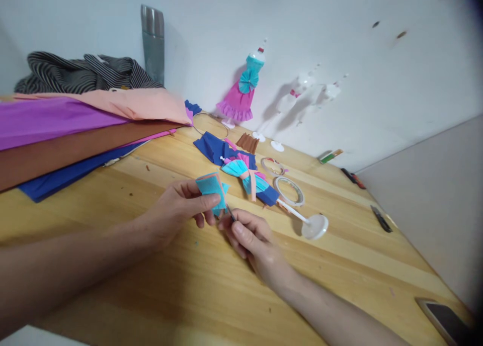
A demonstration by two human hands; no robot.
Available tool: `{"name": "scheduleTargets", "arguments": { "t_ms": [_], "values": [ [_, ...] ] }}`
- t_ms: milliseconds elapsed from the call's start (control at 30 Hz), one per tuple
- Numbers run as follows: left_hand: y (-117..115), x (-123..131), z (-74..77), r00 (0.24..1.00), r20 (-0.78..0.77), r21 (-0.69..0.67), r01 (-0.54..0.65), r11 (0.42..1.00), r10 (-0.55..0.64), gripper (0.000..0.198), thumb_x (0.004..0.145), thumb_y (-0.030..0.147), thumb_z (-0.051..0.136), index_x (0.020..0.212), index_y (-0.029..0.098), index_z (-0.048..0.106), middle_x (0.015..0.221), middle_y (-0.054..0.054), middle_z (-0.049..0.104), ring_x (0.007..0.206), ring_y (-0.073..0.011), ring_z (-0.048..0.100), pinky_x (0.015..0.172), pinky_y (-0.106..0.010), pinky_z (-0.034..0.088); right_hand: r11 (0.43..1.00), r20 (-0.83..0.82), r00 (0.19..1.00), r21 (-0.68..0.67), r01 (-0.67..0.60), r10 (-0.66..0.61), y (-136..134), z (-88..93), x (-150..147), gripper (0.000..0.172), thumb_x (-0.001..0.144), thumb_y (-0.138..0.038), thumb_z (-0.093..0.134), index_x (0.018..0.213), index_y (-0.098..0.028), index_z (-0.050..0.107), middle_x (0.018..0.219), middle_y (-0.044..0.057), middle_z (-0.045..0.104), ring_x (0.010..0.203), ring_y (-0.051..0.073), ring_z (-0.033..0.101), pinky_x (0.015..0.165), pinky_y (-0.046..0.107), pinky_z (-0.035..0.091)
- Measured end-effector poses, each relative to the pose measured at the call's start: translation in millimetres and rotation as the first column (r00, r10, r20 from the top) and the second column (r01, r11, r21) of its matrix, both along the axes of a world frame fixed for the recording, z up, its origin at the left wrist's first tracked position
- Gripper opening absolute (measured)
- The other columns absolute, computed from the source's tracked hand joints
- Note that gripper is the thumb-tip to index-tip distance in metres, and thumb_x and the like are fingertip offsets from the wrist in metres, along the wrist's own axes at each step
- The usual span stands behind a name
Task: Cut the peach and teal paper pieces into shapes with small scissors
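Craft workspace with dressed mannequin [248, 82]

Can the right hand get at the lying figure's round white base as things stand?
Probably yes: nothing shows on the tabletop between the right hand and the round white base, though the slim dark tool in hand may need setting down.

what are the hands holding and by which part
Left hand: folded turquoise piece, pinched at its lower part. Right hand: slim dark tool, by its lower end, mostly hidden.
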State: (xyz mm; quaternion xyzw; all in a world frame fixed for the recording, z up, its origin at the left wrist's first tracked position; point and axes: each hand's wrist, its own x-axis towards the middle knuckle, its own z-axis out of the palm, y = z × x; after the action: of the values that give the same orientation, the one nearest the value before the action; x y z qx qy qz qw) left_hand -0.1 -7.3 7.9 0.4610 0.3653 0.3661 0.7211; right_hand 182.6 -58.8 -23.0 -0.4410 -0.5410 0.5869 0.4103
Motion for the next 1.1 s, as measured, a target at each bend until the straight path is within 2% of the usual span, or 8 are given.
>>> {"name": "scheduleTargets", "arguments": {
  "t_ms": [167,400,633,833,1100],
  "values": [
    [1,0,-0.3,1.000,-0.023,0.006,-0.011,1.000,0.011,0.028,0.065,0.039,0.076,0.061,0.015,0.062,0.052,0.001,0.061,0.049,-0.0082,0.053,0.049,-0.019,0.040,1.000,0.015,1.000,0.027,-0.008,0.007,0,1.0,-2,0.042,0.083,-0.057,0.061,0.082,-0.015,0.060,0.058,-0.005,0.041,0.047,0.008,0.029,0.044,0.024,0.022],
    [2,-1,-3.1,0.998,-0.034,0.012,-0.045,0.999,0.046,0.024,0.069,0.036,0.073,0.065,0.014,0.065,0.051,0.002,0.062,0.047,-0.0078,0.053,0.050,-0.019,0.040,1.000,0.134,0.991,0.018,0.011,-0.014,1,10.7,-7,0.046,0.080,-0.061,0.062,0.069,-0.019,0.048,0.055,-0.007,0.036,0.045,0.008,0.034,0.042,0.023,0.025],
    [-1,1,0.4,0.994,-0.098,0.080,-0.044,0.996,0.052,0.024,0.070,0.035,0.071,0.061,0.015,0.062,0.052,0.002,0.061,0.048,-0.0083,0.053,0.049,-0.020,0.040,0.999,0.107,0.994,0.019,0.028,-0.030,0,9.7,-7,0.043,0.081,-0.059,0.062,0.072,-0.018,0.051,0.056,-0.006,0.038,0.045,0.007,0.033,0.041,0.022,0.024],
    [0,0,-1.5,0.990,-0.102,0.066,-0.091,0.994,0.097,0.023,0.071,0.036,0.070,0.063,0.015,0.062,0.051,0.001,0.061,0.047,-0.0087,0.052,0.049,-0.020,0.040,0.999,0.127,0.992,0.021,0.024,-0.027,1,10.6,-7,0.044,0.081,-0.058,0.062,0.069,-0.018,0.049,0.054,-0.006,0.038,0.044,0.007,0.034,0.041,0.022,0.024],
    [-4,2,2.7,0.989,-0.121,0.141,-0.068,0.988,0.085,0.021,0.072,0.032,0.067,0.061,0.015,0.061,0.052,0.002,0.061,0.048,-0.0080,0.052,0.049,-0.020,0.041,0.999,0.095,0.995,-0.008,0.042,-0.041,2,11.0,-10,0.044,0.080,-0.058,0.063,0.069,-0.018,0.050,0.054,-0.007,0.039,0.043,0.006,0.033,0.042,0.022,0.024]
  ]
}}
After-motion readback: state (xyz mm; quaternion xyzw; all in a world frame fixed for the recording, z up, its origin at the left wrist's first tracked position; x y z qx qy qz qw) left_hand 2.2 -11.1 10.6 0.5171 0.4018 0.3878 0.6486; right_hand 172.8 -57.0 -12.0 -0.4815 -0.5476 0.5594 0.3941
